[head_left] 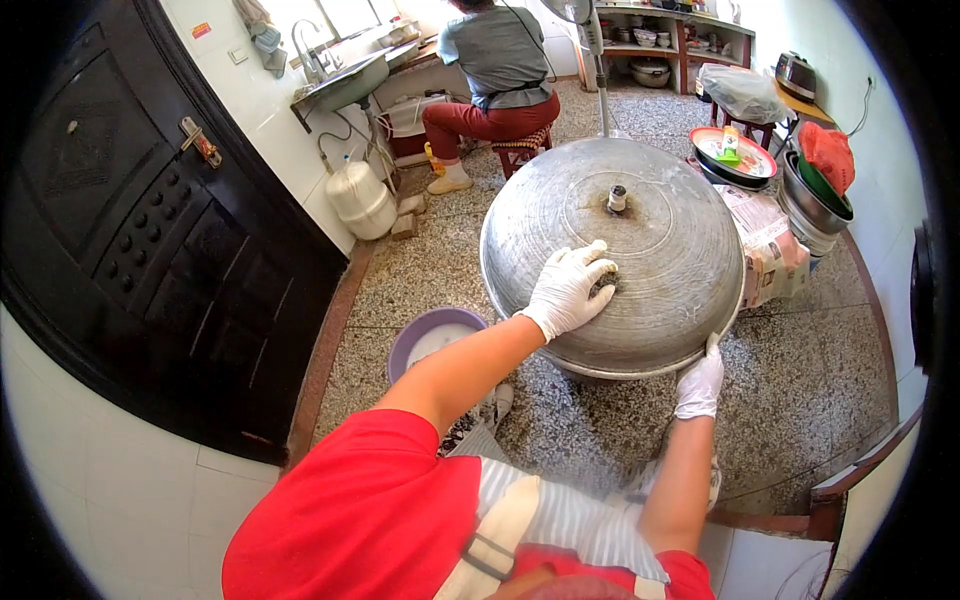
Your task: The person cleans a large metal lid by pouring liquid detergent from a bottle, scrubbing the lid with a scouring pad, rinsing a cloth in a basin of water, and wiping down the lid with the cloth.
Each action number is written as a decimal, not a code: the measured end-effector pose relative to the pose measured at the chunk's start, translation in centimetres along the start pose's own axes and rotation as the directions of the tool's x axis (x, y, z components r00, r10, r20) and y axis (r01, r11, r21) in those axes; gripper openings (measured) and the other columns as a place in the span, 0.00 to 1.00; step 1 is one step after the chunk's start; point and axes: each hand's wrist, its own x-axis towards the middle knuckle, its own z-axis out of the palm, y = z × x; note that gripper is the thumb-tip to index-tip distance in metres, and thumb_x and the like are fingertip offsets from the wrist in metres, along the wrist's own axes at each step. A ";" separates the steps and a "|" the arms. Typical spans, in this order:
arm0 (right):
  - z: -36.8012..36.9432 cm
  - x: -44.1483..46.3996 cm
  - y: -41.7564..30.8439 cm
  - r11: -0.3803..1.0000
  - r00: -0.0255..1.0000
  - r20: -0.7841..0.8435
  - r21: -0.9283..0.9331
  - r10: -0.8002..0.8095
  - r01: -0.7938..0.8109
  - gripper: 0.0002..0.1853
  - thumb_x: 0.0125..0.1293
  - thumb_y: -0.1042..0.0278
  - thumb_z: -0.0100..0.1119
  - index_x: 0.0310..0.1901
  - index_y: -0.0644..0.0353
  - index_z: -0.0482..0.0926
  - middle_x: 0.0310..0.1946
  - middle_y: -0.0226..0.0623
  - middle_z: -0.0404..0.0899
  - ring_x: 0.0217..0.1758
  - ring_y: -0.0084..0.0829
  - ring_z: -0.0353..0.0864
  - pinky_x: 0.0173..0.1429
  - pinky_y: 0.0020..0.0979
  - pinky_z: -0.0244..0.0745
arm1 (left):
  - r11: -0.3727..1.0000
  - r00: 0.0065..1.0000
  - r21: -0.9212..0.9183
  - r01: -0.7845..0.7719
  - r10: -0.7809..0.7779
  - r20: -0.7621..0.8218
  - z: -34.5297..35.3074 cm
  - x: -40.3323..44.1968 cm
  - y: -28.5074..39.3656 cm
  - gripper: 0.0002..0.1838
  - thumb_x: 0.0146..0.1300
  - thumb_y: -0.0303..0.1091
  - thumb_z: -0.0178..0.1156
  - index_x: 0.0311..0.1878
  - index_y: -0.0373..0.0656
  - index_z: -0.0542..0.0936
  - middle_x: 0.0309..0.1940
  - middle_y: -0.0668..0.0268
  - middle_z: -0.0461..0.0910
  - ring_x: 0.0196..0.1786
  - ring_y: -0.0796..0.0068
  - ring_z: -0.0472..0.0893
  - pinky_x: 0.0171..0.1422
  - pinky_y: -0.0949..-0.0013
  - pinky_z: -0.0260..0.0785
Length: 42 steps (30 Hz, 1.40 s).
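A large domed grey metal lid (pixel 672 250), with a small knob (pixel 617 200) at its top, fills the middle of the view. My left hand (pixel 568 290), in a white glove, presses a dark steel wool scrubber (pixel 606 283) against the near part of the dome. The fingers curl over the scrubber and hide part of it. At the near right edge my right hand (pixel 700 384), also gloved in white, grips the rim. What supports the lid underneath is mostly hidden.
A purple basin (pixel 405 343) with whitish liquid stands on the speckled floor, left of the lid. Beyond it, another person (pixel 500 60) sits on a stool by the sink (pixel 350 82). Bowls and a red-rimmed tray (pixel 765 160) are at right; a black door (pixel 140 230) is at left.
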 end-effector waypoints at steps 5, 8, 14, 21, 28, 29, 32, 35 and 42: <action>0.3 -0.3 -0.1 1.000 1.000 -0.009 0.018 0.016 -0.016 0.30 0.75 0.55 0.48 0.68 0.71 0.62 0.71 0.47 0.62 0.71 0.42 0.64 0.76 0.40 0.54 | 1.000 1.000 0.001 0.000 0.000 -0.006 0.0 0.0 0.0 0.17 0.59 0.41 0.63 0.51 0.49 0.80 0.61 0.57 0.74 0.63 0.56 0.73 0.69 0.52 0.60; 0.0 0.0 0.0 1.000 1.000 -0.023 0.016 0.020 -0.019 0.30 0.75 0.55 0.49 0.68 0.71 0.62 0.71 0.47 0.62 0.71 0.42 0.64 0.76 0.39 0.54 | 1.000 1.000 -0.010 0.000 -0.001 -0.006 -0.1 0.0 0.0 0.17 0.59 0.41 0.63 0.51 0.49 0.80 0.61 0.57 0.74 0.63 0.56 0.73 0.69 0.53 0.60; 0.2 -0.3 -0.2 1.000 1.000 -0.019 0.000 0.016 -0.016 0.30 0.75 0.55 0.49 0.68 0.72 0.62 0.71 0.46 0.62 0.71 0.42 0.64 0.76 0.39 0.55 | 1.000 1.000 0.000 0.000 0.000 -0.023 0.0 -0.1 0.1 0.17 0.59 0.41 0.63 0.51 0.48 0.80 0.61 0.57 0.74 0.62 0.57 0.74 0.68 0.53 0.60; 0.7 -0.8 -0.3 1.000 1.000 -0.005 0.007 0.017 -0.017 0.29 0.76 0.55 0.46 0.67 0.72 0.64 0.70 0.45 0.64 0.70 0.40 0.65 0.75 0.38 0.56 | 1.000 1.000 -0.014 0.007 -0.007 -0.010 -0.3 0.1 0.2 0.17 0.59 0.41 0.63 0.50 0.47 0.80 0.61 0.56 0.74 0.63 0.57 0.73 0.69 0.53 0.60; 0.5 -0.7 -0.2 1.000 1.000 0.020 -0.017 -0.008 0.008 0.29 0.76 0.55 0.46 0.68 0.71 0.63 0.70 0.45 0.64 0.70 0.40 0.65 0.75 0.38 0.56 | 1.000 1.000 -0.018 0.007 -0.007 0.008 -0.5 0.1 0.3 0.17 0.59 0.41 0.63 0.51 0.47 0.80 0.61 0.56 0.74 0.63 0.57 0.73 0.69 0.53 0.60; 0.5 -0.7 -0.2 1.000 1.000 0.017 -0.013 0.002 -0.001 0.29 0.76 0.55 0.46 0.68 0.71 0.63 0.70 0.45 0.64 0.70 0.41 0.65 0.75 0.38 0.56 | 1.000 1.000 -0.018 0.008 -0.007 0.005 -0.6 0.1 0.3 0.17 0.59 0.41 0.63 0.51 0.47 0.80 0.61 0.56 0.74 0.63 0.57 0.73 0.69 0.53 0.60; 0.9 -1.0 -0.3 1.000 1.000 0.002 -0.013 0.008 -0.008 0.29 0.76 0.55 0.46 0.68 0.71 0.63 0.70 0.46 0.64 0.70 0.41 0.65 0.75 0.38 0.55 | 1.000 1.000 -0.002 0.010 -0.010 0.005 -0.6 0.1 0.4 0.17 0.59 0.41 0.63 0.51 0.47 0.80 0.61 0.56 0.74 0.63 0.57 0.73 0.69 0.53 0.60; -0.1 -0.1 0.0 1.000 1.000 -0.003 0.003 0.022 -0.022 0.29 0.76 0.55 0.46 0.68 0.71 0.63 0.70 0.46 0.64 0.70 0.41 0.65 0.75 0.39 0.55 | 1.000 1.000 -0.003 0.001 -0.001 -0.004 -0.6 0.1 0.3 0.17 0.59 0.41 0.63 0.51 0.47 0.80 0.61 0.56 0.74 0.63 0.57 0.73 0.68 0.53 0.61; 0.4 -0.8 -0.4 0.999 0.999 0.040 0.010 0.034 -0.034 0.29 0.76 0.54 0.46 0.68 0.70 0.64 0.69 0.45 0.65 0.70 0.41 0.66 0.76 0.39 0.55 | 1.000 1.000 -0.021 0.009 -0.009 0.004 -0.8 0.1 0.4 0.17 0.59 0.41 0.63 0.51 0.47 0.80 0.60 0.57 0.75 0.63 0.58 0.74 0.68 0.54 0.61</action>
